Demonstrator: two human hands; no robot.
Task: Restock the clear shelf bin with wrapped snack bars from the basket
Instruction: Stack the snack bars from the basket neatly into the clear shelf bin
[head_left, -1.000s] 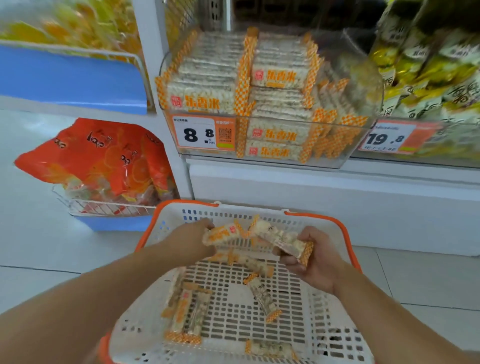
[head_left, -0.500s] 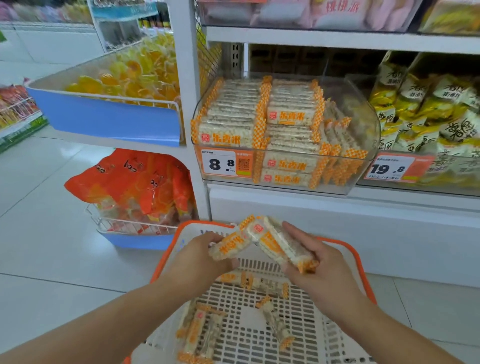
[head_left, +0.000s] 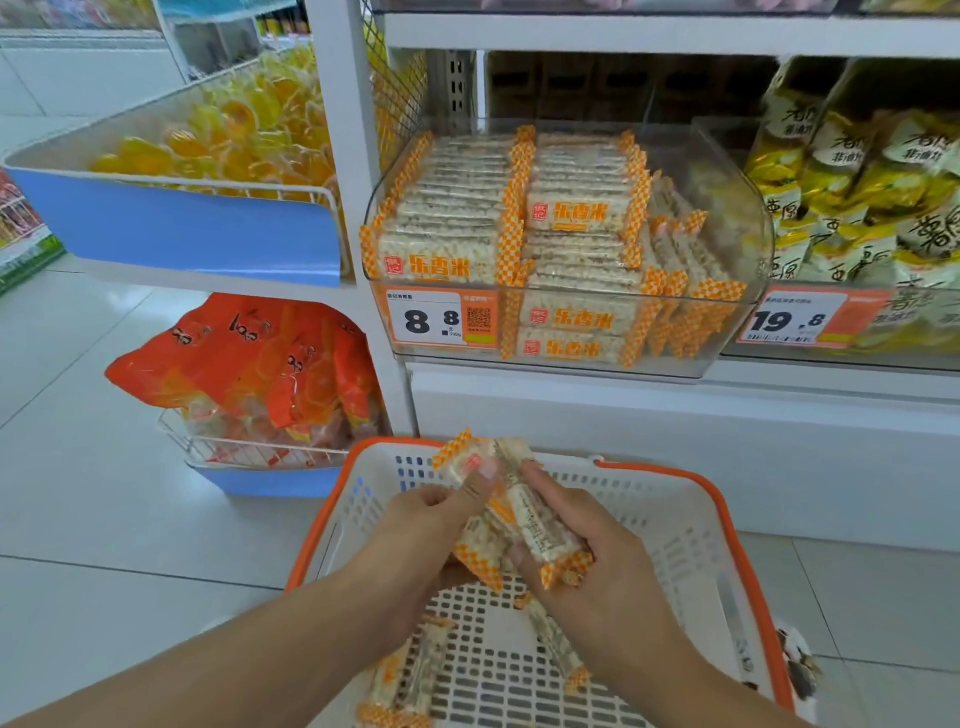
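— Both hands grip one small bundle of snack bars (head_left: 511, 512) over the basket (head_left: 727, 525): the left hand (head_left: 431, 525) pinches the upper end with its thumb on top, and the right hand (head_left: 587, 561) wraps its fingers around the lower end. That is the head view, the only one on offer.

— Where does the stock stand?

— A few loose bars (head_left: 415, 675) lie on the basket floor, partly hidden by the forearms. The clear shelf bin (head_left: 737, 208) sits above and beyond the basket; its left and middle hold neat stacks, while the right side has leaning bars and open room.

— What could go wrong?

— Probably the bundle fanning apart. The wrappers look slick and the bars cross at an angle, so a loosened pinch during the lift could drop one back into the basket or onto the floor. Pushed in crooked, they might also topple the leaning bars on the right.
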